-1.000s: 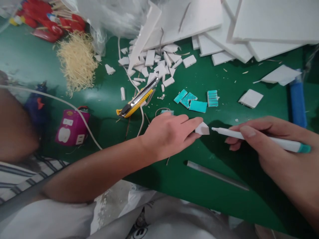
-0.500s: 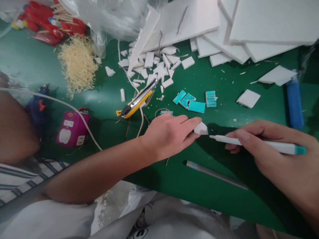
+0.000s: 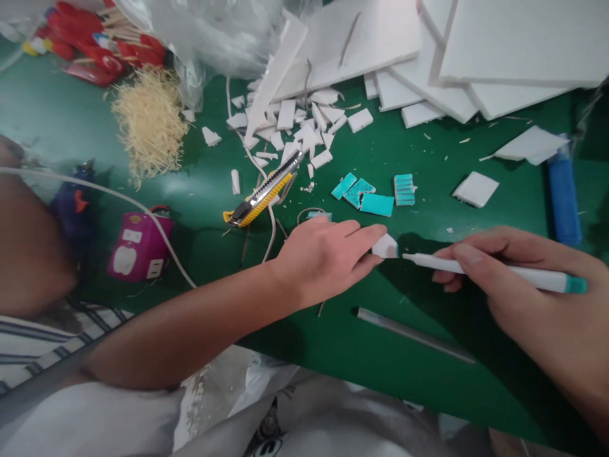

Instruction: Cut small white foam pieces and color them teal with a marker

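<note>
My left hand [image 3: 330, 257] pinches a small white foam piece [image 3: 385, 246] between thumb and fingers, just above the green table. A teal tint shows along the piece's right edge. In my right hand [image 3: 518, 279] is a white marker [image 3: 442, 263] with a teal end, held like a pen. Its tip points left, a short gap away from the foam piece. Beyond my left hand lie several foam pieces coloured teal [image 3: 377, 204], one of them striped [image 3: 404, 190]. A yellow utility knife [image 3: 264, 193] rests to the left of these.
White foam sheets [image 3: 523, 44] are stacked at the back, beside a heap of foam scraps [image 3: 304, 130]. A grey rod [image 3: 413, 334] lies near the front edge. Leftward are a purple adapter [image 3: 137, 247], a white cable [image 3: 143, 209], straw shreds [image 3: 147, 127] and another person's arm [image 3: 33, 235].
Almost nothing differs. The marker and my right hand have shifted very slightly, and slightly more teal shows on the foam piece's edge.
</note>
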`<action>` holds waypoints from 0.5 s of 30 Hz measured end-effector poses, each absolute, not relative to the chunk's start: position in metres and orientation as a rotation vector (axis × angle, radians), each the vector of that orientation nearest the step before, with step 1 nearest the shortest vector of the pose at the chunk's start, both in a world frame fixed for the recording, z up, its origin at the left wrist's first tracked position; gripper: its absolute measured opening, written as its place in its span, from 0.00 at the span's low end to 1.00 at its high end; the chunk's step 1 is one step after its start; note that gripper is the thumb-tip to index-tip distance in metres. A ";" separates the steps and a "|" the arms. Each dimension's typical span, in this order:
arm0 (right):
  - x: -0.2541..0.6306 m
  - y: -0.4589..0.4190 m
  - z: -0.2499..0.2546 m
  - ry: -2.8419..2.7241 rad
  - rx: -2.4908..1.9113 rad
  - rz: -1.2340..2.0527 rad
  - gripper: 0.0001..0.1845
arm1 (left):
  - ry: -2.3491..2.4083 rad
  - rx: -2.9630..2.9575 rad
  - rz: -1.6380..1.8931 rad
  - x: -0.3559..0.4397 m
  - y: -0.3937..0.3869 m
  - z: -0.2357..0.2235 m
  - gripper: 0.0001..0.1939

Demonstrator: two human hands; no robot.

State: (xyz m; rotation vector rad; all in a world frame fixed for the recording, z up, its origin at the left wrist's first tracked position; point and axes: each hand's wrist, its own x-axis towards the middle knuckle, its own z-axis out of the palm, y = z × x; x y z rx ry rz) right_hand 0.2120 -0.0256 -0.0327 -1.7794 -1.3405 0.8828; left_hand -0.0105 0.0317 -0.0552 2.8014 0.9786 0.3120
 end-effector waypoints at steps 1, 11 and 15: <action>0.211 -0.026 -0.032 -1.349 -1.787 0.890 0.10 | 0.980 2.800 0.307 -0.010 0.032 -0.055 0.17; 0.212 -0.026 -0.033 -1.323 -1.810 0.891 0.09 | 0.988 2.806 0.289 -0.010 0.032 -0.055 0.17; 0.209 -0.025 -0.032 -1.248 -1.819 0.841 0.06 | 0.983 2.814 0.336 -0.009 0.032 -0.057 0.17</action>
